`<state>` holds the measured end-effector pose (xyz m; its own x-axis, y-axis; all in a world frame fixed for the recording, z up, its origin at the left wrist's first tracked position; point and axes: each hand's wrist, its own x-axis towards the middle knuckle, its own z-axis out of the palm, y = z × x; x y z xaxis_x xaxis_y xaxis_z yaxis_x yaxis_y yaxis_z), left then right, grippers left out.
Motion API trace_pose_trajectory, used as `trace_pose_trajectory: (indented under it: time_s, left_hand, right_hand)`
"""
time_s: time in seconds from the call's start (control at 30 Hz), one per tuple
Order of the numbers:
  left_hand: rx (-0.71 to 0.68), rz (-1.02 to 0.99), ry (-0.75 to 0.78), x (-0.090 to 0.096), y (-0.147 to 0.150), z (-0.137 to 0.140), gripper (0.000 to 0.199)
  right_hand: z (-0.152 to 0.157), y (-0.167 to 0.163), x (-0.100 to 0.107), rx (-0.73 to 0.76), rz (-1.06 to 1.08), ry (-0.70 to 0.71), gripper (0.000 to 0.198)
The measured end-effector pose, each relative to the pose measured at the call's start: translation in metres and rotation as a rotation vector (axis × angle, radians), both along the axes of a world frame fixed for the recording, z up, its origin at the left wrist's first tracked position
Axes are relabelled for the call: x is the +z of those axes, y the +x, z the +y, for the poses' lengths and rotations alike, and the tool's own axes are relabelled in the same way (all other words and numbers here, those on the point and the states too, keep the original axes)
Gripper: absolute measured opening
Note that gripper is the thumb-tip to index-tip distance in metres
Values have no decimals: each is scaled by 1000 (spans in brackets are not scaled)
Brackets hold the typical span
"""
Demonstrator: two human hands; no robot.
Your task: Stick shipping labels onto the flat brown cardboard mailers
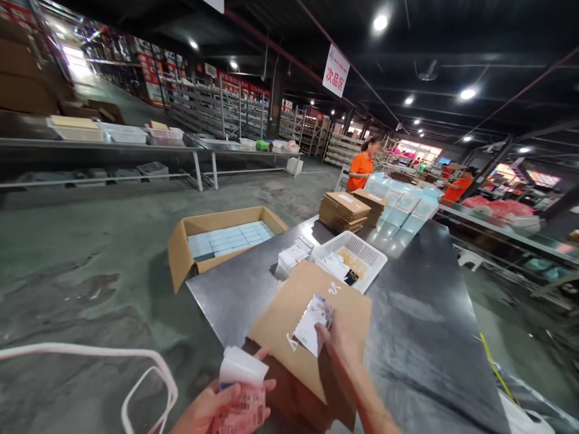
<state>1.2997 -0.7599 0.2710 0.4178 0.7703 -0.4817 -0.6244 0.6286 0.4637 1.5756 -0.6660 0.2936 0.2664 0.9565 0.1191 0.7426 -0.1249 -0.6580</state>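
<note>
Head view of a packing desk (420, 313) with a dark metal top. The right hand (337, 340) rests on a flat cardboard sheet (289, 319) near the desk's near left corner, its fingers closed on a small white packet (313, 325) that lies against the sheet. The left hand (217, 407), just off the near edge, has its fingers clamped around a roll of labels (242, 386) (white on top, pink print below). Beyond the sheet, toward the middle of the desk, stands a white basket (362, 246) holding small items; just beside it, at the left edge, lies a pile of white packets (293, 256). Stacks of flat cartons (344, 211) and pale blue boxes (407, 208) occupy the far end. An open box (181, 253) sits on the floor off the left edge. A person in an orange shirt (362, 169) stands beyond the far end.
</note>
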Motion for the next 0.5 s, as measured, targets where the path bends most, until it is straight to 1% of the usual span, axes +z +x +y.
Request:
trace_pose_trajectory:
  time_s: [0.07,0.1,0.13,0.2,0.23,0.3,0.33,0.37,0.4,0.47,0.5]
  left_hand:
    - [14,35,-11,0,-5,-2,66]
    - [14,73,-3,0,-7,-1,71]
    - [11,125,13,2,-9,2,78]
    - [-4,251,69,6,-8,13,88]
    - [-16,318,106,10,-6,21,88]
    - [-57,460,203,17,-1,37,84]
    - [-88,525,256,19,2,44,81]
    - [-117,581,306,21,4,51,81]
    - [-142,627,349,22,6,56,81]
    - [-163,686,416,19,6,62,80]
    - [-159,699,423,15,4,63,77]
  right_hand:
    - [0,2,2,-30,-249,-24,43]
    - [1,2,2,-20,-354,-10,48]
    - [5,2,2,8,-426,15,48]
    - [15,-2,-1,103,-453,68,42]
    - [19,-8,-4,151,-447,63,41]
    - [20,-23,-13,215,-455,9,45]
    - [15,-33,-18,267,-466,-11,50]
    - [6,-43,-23,350,-471,-13,57]
    - [-7,-52,-29,471,-463,9,63]
    - [-38,-61,-38,784,-402,100,71]
    - [-51,-59,-42,873,-357,144,71]
